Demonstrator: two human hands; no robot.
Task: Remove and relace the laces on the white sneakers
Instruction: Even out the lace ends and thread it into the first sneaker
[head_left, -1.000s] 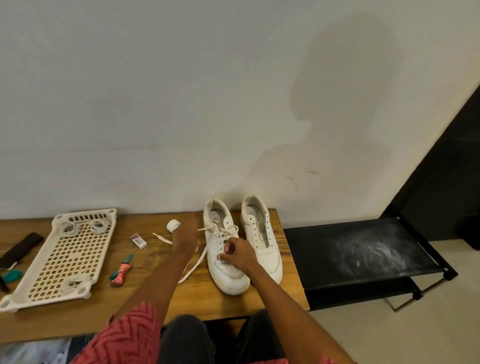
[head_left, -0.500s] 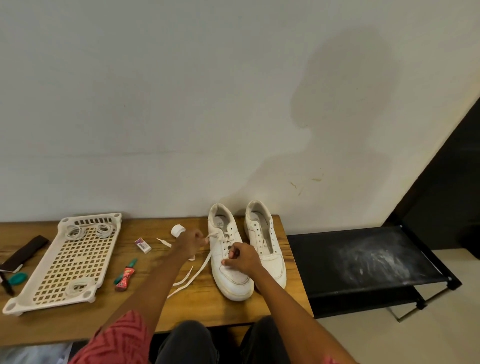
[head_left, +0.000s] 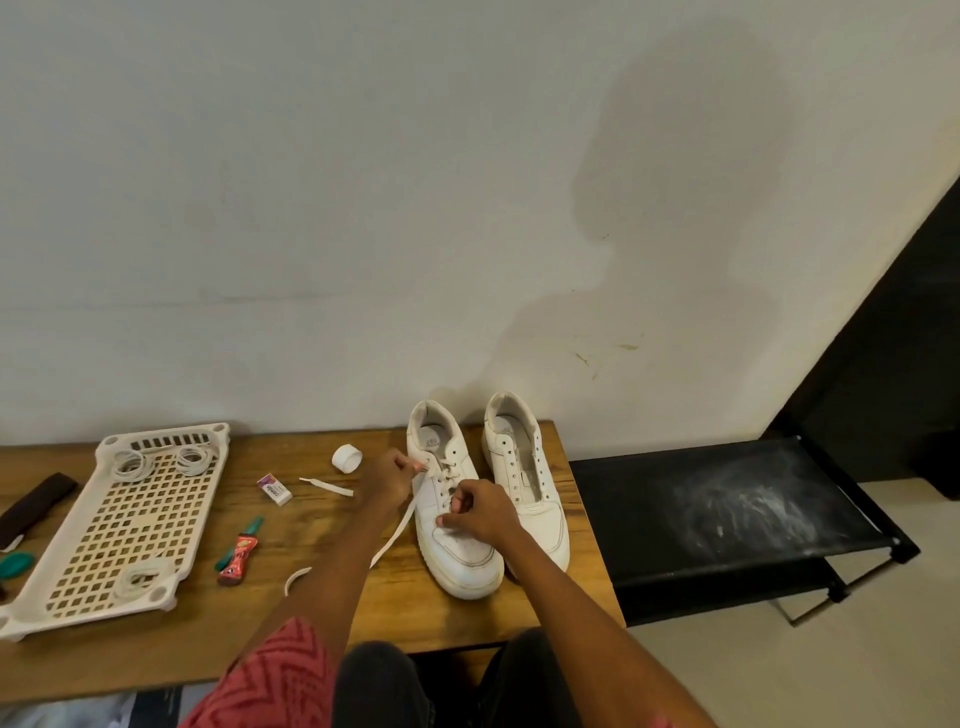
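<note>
The lace (head_left: 400, 525) is a flat, soft white ribbon, light and limp, so it will sag and twist unless you keep tension on it. It runs from the upper eyelets of the left sneaker (head_left: 457, 519) down over the wooden table (head_left: 322, 577), its free end curling near the front edge. That sneaker stands beside the right sneaker (head_left: 524, 483), whose eyelets look bare, both at the table's right end with heels near the back edge.

Your left hand (head_left: 387, 480) is pinched on the lace just at the shoe's top left eyelets. Your right hand (head_left: 478, 509) rests curled on the crossings over the tongue; whether it actually holds a strand I cannot tell, since the fingers hide it.

Take hold close to each eyelet, or by the stiff tip when threading. The leather-like upper seems firm enough to brace against; steady it near the toe.
</note>
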